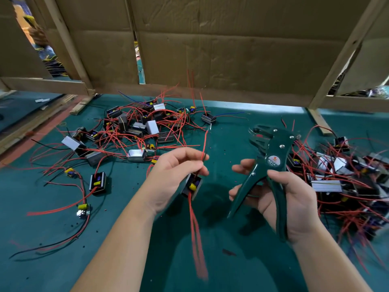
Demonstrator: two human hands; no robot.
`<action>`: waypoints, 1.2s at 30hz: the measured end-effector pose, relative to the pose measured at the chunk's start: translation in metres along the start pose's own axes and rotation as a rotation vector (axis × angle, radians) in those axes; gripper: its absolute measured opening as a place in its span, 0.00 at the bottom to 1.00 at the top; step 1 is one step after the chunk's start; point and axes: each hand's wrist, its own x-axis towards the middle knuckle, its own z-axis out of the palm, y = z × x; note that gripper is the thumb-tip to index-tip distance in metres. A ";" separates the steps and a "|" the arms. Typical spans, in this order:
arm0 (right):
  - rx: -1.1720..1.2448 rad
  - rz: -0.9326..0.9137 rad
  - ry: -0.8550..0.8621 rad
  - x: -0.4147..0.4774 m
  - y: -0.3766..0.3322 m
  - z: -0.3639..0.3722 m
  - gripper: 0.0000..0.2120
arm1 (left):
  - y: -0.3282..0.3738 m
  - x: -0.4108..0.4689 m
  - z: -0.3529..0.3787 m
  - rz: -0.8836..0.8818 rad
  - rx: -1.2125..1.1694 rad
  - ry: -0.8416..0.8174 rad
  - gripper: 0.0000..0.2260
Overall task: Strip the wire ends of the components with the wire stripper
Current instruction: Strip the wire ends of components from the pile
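Dark-green and held above the desk (126, 218), the wire stripper (271, 163) sits in the right hand (294, 205), whose fingers and thumb curl round its two handles. The handles are spread apart. Its long axis runs from the handle ends near the person up to the head, which points away and slightly left, tilted upward.

The left hand (174, 175) is beside it but well apart from the tool. Its thumb and fingertips pinch a red wire (205, 144) that rises nearly straight up from the pinch. A small black component (192, 186) with a yellow part hangs just below those fingers, and its other red leads trail down toward the person, blurred.

A tangled heap of components (136, 127) with red leads lies on the desk to the far left, and a second heap (347, 175) lies on the right. A cardboard wall (210, 43) in a wooden frame stands behind them.
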 end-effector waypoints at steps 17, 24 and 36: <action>0.086 0.117 -0.205 -0.005 0.006 0.017 0.38 | -0.002 -0.004 0.013 -0.018 0.150 -0.082 0.06; 0.029 0.113 -0.183 -0.006 0.007 0.017 0.34 | -0.004 0.001 0.015 0.065 0.153 0.057 0.10; -0.036 0.278 -0.251 -0.012 0.013 0.023 0.27 | 0.005 0.000 0.008 0.262 0.220 0.180 0.04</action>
